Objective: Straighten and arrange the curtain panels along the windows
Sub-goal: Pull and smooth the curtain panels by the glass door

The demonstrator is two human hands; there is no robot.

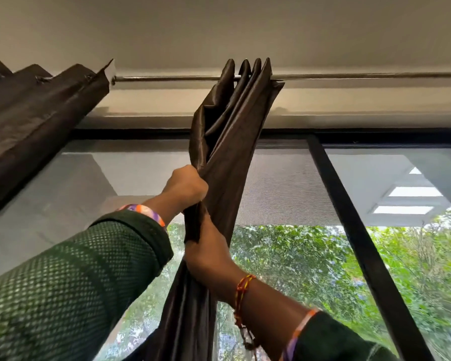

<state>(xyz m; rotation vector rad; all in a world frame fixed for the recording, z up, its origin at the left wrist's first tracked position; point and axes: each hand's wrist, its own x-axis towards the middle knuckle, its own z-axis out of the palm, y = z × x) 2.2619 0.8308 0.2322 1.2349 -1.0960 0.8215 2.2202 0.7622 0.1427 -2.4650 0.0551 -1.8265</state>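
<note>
Gripping bunched centre panel [227, 142] on rod [167, 78] | left hand [186, 185] clenches it high, right hand [206, 252] grasps below | panel not spread; left panel [34, 110] bunched aside | mostly undone

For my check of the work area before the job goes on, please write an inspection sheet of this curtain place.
Surface: window glass with dark frame; no table seen.
Job's things: bunched curtain panel hanging on the rod; second panel at far left.
Clutter: nothing seen.
Hands: left hand and right hand both grip the bunched panel.
Cables: nothing seen.
Surroundings: pale ceiling; green trees outside.
</note>
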